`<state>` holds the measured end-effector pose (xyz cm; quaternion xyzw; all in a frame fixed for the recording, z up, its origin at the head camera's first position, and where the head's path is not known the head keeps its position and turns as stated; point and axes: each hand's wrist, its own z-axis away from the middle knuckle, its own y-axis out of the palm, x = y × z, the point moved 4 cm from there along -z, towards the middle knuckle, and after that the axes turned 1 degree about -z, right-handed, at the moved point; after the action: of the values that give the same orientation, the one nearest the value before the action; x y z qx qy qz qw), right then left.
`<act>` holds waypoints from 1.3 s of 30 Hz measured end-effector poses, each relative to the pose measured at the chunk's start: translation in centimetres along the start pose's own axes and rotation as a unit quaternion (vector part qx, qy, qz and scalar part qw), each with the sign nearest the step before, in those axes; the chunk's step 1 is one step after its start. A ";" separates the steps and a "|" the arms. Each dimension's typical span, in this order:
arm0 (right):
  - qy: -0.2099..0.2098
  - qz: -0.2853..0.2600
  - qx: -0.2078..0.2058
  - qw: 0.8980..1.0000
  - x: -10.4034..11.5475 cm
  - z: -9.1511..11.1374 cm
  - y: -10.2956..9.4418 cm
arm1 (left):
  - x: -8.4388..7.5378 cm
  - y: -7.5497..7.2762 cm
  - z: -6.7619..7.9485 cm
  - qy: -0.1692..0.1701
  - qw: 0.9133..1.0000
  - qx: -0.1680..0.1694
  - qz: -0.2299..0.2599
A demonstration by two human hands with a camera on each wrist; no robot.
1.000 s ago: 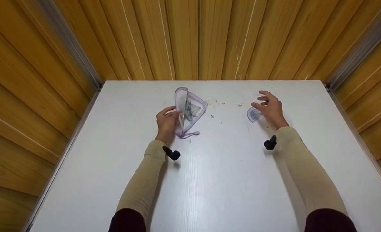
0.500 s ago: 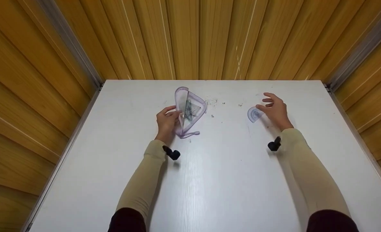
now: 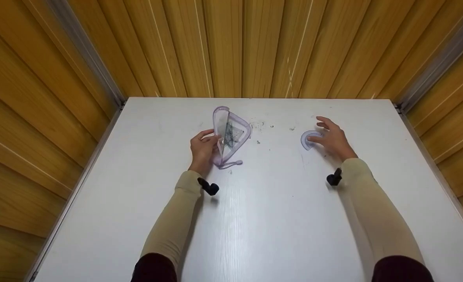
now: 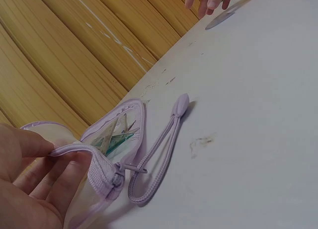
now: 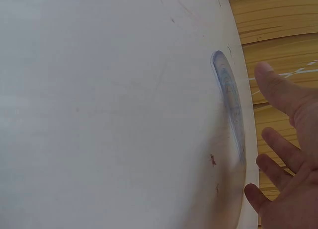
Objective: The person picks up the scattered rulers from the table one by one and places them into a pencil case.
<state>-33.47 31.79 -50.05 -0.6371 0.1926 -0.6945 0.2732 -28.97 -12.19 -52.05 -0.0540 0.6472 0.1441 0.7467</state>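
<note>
My left hand pinches the near side of a lilac zip pouch, holding its mouth apart. Inside the pouch lie clear and greenish set squares, seen in the left wrist view. A lilac cord pull hangs from the zip onto the table. To the right, a clear bluish protractor lies flat on the table. Over it my right hand hovers with fingers spread, the thumb overlapping the protractor in the head view. In the right wrist view the protractor shows apart from the fingers.
Both hands are over a white table. Small dark scuff marks dot its surface between pouch and protractor. Yellow wood-look panels rise behind the table and at both sides.
My right hand has shifted a little to the right and its thumb has come down over the protractor. The left hand and the pouch have stayed in place.
</note>
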 end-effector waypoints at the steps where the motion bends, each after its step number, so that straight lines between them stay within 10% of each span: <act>1: -0.001 0.007 0.007 1.000 -0.1 0.0 0.1 | 0.0 0.0 0.0 0.000 1.000 0.000 -0.001; 16: -0.008 0.073 0.052 0.996 -1.0 0.0 0.9 | 0.2 -0.2 -0.1 0.005 1.000 0.003 0.016; 39: -0.039 0.078 -0.011 0.996 -1.1 0.4 0.3 | 0.3 -0.1 -0.1 0.010 1.000 -0.005 0.014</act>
<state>-32.97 32.29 -51.02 -0.6500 0.2383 -0.6433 0.3270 -29.02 -12.24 -52.35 -0.0500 0.6542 0.1577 0.7380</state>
